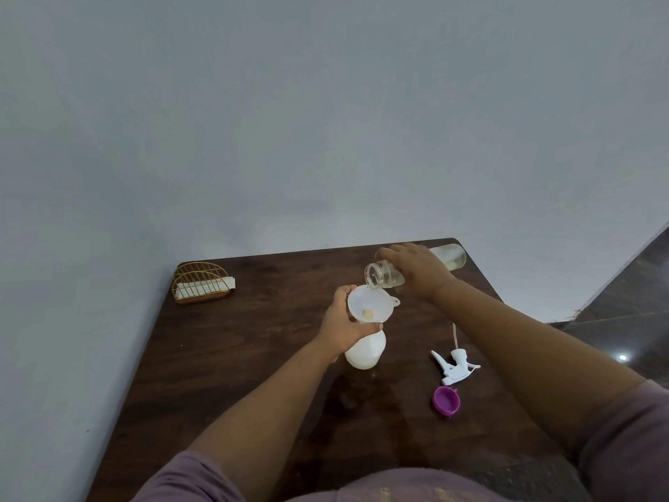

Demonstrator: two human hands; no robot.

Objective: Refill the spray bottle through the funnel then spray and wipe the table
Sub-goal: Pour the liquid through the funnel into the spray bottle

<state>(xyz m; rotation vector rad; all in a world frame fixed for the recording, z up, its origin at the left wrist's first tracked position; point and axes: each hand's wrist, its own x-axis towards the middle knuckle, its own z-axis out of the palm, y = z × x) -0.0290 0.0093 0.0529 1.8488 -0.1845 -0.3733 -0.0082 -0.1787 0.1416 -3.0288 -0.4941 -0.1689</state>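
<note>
A: Status of refill?

B: In progress. The sprayer head is off and lies on the table, near a purple cap. The funnel sits in the bottle neck. The right hand tilts a clear jar, mouth just over the funnel rim. Spraying and wiping are not yet done.

A: Grip state?

B: Left hand: fingers clamped round the bottle neck and funnel. Right hand: fingers wrapped round the jar.

A: Bottle condition?

B: White, opaque, upright at table centre. Fill level cannot be read. A small yellowish spot shows at the funnel's throat.
</note>
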